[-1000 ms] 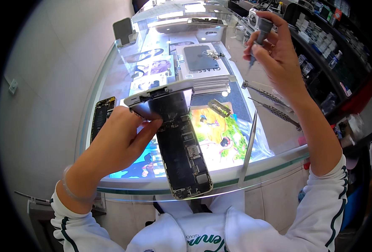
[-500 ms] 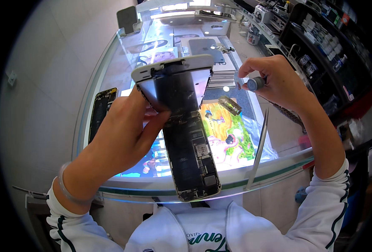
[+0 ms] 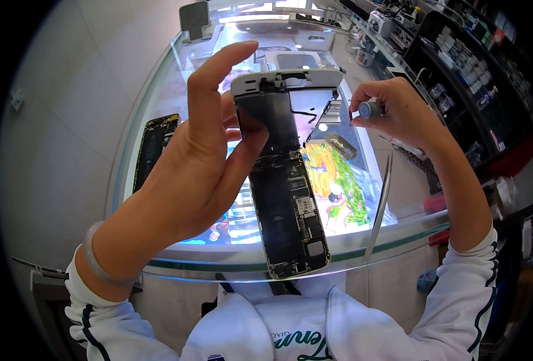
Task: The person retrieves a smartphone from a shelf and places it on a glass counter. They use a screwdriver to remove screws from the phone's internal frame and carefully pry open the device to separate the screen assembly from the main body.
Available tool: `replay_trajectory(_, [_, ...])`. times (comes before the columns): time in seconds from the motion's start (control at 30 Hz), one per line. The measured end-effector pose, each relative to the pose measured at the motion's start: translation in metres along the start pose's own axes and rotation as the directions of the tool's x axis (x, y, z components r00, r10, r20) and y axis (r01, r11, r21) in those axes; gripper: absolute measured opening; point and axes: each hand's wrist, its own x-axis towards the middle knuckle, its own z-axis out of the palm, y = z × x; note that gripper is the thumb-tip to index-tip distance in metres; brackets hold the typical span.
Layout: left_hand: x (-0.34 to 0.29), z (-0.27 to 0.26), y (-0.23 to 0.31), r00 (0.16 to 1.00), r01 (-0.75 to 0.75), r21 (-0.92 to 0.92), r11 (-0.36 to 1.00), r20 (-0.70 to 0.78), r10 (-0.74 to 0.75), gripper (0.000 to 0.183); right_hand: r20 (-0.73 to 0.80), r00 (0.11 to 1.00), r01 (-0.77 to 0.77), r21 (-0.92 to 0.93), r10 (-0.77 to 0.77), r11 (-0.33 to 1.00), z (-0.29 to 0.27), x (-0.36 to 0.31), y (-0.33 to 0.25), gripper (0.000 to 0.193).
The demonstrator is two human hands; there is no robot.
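Observation:
An opened phone's body lies at the glass counter's near edge, its battery and circuit parts bared. Its white-edged screen stands raised at the far end, inner side toward me. My left hand pinches the screen's left edge, thumb on the inner face, index finger stretched upward; the other fingers are partly hidden behind it. To the right, above the counter, my right hand is closed around a grey round-ended tool handle. A small dark piece shows at its fingertips, too small to name.
Tweezers lean at the near right edge. A metal razor blade lies beyond the phone. Another opened phone is at the left. Pictures and boxes show under the glass counter. Dark shelves with bottles stand at the right.
The raised screen has swung to the right, and my left index finger has lifted away from it. The whole view has shifted slightly. My right hand still grips the tool handle.

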Motion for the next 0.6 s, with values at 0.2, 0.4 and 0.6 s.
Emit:
replay_trajectory(0.2, [0.004, 0.008, 0.000, 0.974, -0.157, 0.061, 0.986, -0.155, 0.164, 0.066, 0.014, 0.995, -0.095, -0.022, 0.096, 0.995, -0.002, 0.001, -0.009, 0.018])
replay_trajectory(0.4, [0.004, 0.001, 0.003, 0.962, -0.236, 0.241, 0.941, -0.080, 0.262, 0.045, 0.019, 0.988, -0.154, 0.005, 0.154, 0.988, -0.001, -0.001, -0.015, 0.017])
replay_trajectory(0.6, [0.001, -0.003, 0.008, 0.994, -0.111, 0.283, 0.953, 0.033, 0.106, 0.033, 0.071, 0.971, -0.230, -0.007, 0.230, 0.973, -0.002, 0.002, -0.018, 0.020])
